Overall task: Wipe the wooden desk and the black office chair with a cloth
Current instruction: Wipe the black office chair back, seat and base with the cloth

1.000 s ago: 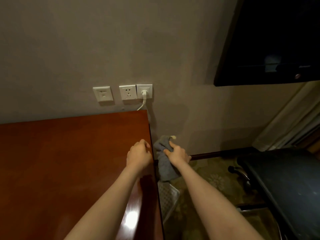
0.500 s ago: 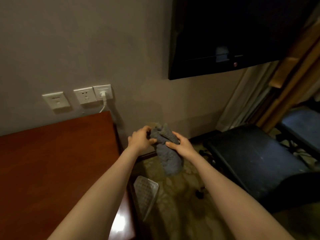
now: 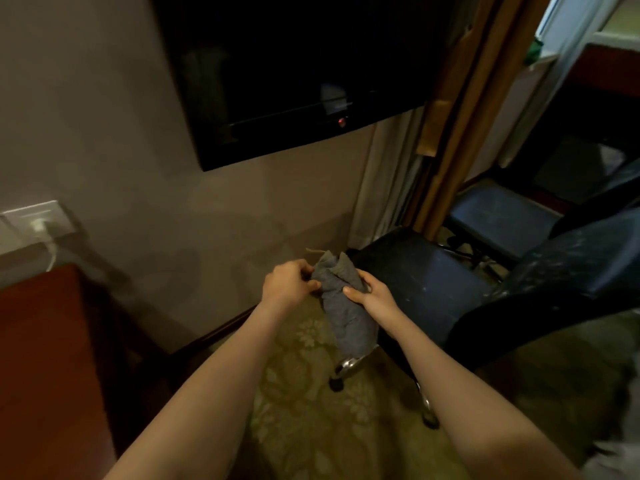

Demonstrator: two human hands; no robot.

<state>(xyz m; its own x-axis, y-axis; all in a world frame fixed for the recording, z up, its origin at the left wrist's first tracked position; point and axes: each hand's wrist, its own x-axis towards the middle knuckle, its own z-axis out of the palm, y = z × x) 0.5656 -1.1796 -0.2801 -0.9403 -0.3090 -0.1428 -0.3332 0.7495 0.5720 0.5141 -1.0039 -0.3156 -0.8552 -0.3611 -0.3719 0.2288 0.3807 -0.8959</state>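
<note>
Cloth [image 3: 341,306], grey and crumpled, hangs near the middle of the view, held between both hands above the patterned carpet [image 3: 311,410]. From nine o'clock the left hand [image 3: 287,284] pinches its upper edge, fingers curled on the fabric. From three o'clock the right hand [image 3: 372,294] grips the bunched top, thumb across the front. The lower part droops freely toward six o'clock. The black office chair [image 3: 433,282] has its seat just beside the cloth at three o'clock, and the wooden desk [image 3: 41,358] is well apart at eight o'clock. The fabric looks soft, light and limp, so it will likely sag wherever unsupported. Gathered into a pad in one palm, it should give a firmer wiping face than a pinched corner.
</note>
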